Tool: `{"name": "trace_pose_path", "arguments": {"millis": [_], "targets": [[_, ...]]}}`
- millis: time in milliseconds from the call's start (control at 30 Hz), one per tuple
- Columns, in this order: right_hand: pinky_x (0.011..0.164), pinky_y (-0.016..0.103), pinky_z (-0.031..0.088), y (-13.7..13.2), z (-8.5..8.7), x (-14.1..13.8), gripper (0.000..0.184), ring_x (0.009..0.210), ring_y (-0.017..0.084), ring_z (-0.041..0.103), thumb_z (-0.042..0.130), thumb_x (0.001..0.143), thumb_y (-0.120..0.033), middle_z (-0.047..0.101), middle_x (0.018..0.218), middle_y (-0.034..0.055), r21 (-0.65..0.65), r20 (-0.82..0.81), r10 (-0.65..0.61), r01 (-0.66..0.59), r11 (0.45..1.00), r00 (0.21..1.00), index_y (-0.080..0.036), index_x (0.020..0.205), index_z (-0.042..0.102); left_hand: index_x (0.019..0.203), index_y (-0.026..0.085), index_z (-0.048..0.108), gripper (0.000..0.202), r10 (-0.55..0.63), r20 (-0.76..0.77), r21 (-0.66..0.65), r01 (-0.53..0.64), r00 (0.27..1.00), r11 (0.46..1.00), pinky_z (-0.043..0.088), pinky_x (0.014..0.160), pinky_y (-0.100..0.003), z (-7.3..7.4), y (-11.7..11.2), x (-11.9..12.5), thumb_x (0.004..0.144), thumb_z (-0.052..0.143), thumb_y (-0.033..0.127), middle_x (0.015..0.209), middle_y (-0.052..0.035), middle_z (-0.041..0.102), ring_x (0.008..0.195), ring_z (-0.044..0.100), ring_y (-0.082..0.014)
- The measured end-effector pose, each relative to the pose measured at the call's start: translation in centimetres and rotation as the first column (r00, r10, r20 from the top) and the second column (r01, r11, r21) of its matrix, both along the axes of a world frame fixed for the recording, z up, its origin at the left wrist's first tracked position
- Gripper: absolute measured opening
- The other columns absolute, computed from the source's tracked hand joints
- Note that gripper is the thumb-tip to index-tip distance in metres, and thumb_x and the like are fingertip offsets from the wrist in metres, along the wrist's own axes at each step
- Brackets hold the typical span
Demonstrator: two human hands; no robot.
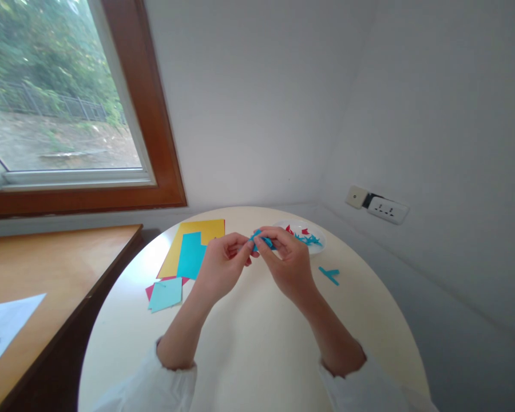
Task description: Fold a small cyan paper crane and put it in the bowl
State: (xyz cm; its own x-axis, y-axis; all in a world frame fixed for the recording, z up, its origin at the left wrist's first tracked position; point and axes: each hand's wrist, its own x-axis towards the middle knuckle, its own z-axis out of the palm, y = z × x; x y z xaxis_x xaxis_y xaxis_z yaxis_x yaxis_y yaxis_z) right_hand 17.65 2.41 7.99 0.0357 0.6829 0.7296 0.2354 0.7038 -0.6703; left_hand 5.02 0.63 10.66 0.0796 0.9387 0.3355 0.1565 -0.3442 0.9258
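Above the round table, my left hand (pixel 226 258) and my right hand (pixel 285 258) meet fingertip to fingertip. Both pinch a small folded piece of blue paper (pixel 266 243), partly hidden by the fingers. Behind my right hand stands a white plate (pixel 323 247) with several small blue and red folded paper pieces (pixel 311 239) on it. Blue paper strips (pixel 329 274) lie on the table to the right. Left of my left hand are a yellow sheet (pixel 171 252) and a cut blue sheet (pixel 189 257) on top of it.
Pale blue square papers (pixel 166 295) lie over red paper at the left of the round table (pixel 257 355). A wooden desk (pixel 60 257) with a white sheet (pixel 8 320) is at far left. A wall socket (pixel 387 210) sits right, a window (pixel 60 97) left.
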Motion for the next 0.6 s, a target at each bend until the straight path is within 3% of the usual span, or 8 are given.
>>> {"name": "trace_pose_path", "arguments": {"millis": [433,600], "targets": [[0.068,0.029,0.052,0.04,0.02,-0.06,0.007,0.075,0.016,0.063,0.056,0.077,-0.024,0.067,0.081,0.0054,0.052,0.05,-0.085,0.082,0.995,0.995,-0.018,0.076,0.061,0.06,0.016,0.055,0.021,0.119,-0.102,0.151,-0.103,0.988,0.983,0.04,0.046,-0.02,-0.82,0.24,0.54,0.073,0.057,0.031,0.057,-0.0018,0.062,0.051,0.055,-0.0107],[0.068,0.028,0.052,0.06,0.14,0.04,0.006,0.076,0.016,0.062,0.055,0.078,-0.022,0.067,0.082,0.0052,0.105,0.098,-0.149,0.139,0.985,0.984,-0.018,0.076,0.06,0.064,0.015,0.06,0.021,0.121,-0.092,0.112,-0.11,0.988,0.988,0.042,0.047,-0.021,-0.91,0.26,0.51,0.075,0.054,0.031,0.055,-0.0014,0.062,0.049,0.054,-0.0109]]}}
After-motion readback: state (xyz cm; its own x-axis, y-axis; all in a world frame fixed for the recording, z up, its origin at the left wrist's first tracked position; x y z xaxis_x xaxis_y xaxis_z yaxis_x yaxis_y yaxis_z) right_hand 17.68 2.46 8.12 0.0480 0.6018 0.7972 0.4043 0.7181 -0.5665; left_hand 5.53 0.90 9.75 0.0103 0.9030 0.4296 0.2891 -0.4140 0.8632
